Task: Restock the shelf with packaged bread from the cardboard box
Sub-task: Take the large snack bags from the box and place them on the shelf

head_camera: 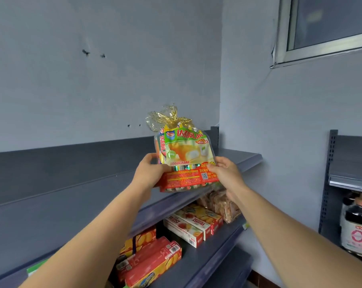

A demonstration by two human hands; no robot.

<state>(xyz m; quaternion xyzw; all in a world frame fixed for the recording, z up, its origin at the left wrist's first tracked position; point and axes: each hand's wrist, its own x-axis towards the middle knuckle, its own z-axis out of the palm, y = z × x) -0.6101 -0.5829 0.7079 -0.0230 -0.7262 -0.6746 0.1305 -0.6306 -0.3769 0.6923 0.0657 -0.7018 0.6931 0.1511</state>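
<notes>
We hold the bag [184,154] of bread in both hands at the front edge of the top shelf [72,194], near its right end. Our left hand [149,173] grips the bag's lower left side and our right hand [225,173] its lower right. On both hands the fingers [150,159] are curled round the wrapper's edges.

We judge that this low, two-sided hold keeps the soft bag upright and lets us steer its base onto the bare shelf without squashing it. We cannot tell whether the base already touches the shelf.

The bag stands on end, its long axis near vertical. Its gold-tied neck [169,117] points up and leans a little left, and the printed face looks back at us. Boxes [188,227] lie on the lower shelf [217,252].
</notes>
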